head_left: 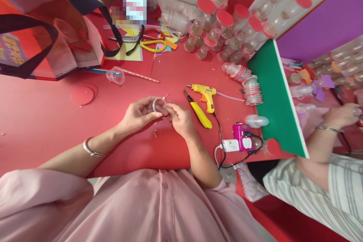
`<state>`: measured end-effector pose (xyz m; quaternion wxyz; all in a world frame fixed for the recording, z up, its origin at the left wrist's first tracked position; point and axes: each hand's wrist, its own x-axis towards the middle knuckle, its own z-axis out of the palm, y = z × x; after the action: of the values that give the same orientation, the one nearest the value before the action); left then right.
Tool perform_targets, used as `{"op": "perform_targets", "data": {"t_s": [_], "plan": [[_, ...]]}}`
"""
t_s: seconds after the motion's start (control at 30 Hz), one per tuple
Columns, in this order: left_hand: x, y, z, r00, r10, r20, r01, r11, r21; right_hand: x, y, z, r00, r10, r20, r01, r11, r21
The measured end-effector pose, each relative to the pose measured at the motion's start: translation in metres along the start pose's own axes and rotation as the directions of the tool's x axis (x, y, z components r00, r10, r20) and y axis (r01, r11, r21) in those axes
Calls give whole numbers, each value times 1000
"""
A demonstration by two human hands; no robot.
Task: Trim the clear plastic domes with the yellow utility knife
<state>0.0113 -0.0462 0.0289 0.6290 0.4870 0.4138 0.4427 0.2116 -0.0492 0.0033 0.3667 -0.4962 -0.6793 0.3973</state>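
Note:
A small clear plastic cup (159, 105) is held over the red table (176, 72), its round rim facing up. My left hand (141, 113) is wrapped round its left side, thumb along the near edge. The fingertips of my right hand (180, 118) are pinched together at the cup's right side; whether they hold anything small is hidden. To the right of my hands lie a yellow utility knife (200, 114) with its blade out and a yellow glue gun (208, 96) with a glue stick in its back. Small clear scraps (155, 133) lie below the cup.
A clear cup (115, 75), red discs (82, 95) and scissors (153, 46) lie beyond my hands. Red-capped cup assemblies (224, 19) stand at the back right. A green divider (279, 94) borders the right side, near a power adapter (242, 138) with cables. Another person's hand (338, 116) is beyond it.

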Motion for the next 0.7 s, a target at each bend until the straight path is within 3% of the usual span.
{"op": "perform_targets", "data": {"t_s": [0.37, 0.57, 0.7], "plan": [[-1, -8, 0, 999, -1, 45, 2, 1000, -4, 0, 1, 5, 997, -64, -40, 53, 974, -220], [-1, -14, 1, 1000, 4, -18, -5, 999, -52, 1, -1, 2, 999, 31, -45, -32, 999, -23], [-1, -10, -2, 1000, -29, 5, 29, 999, -36, 1, -2, -1, 998, 61, -6, -61, 998, 23]]}}
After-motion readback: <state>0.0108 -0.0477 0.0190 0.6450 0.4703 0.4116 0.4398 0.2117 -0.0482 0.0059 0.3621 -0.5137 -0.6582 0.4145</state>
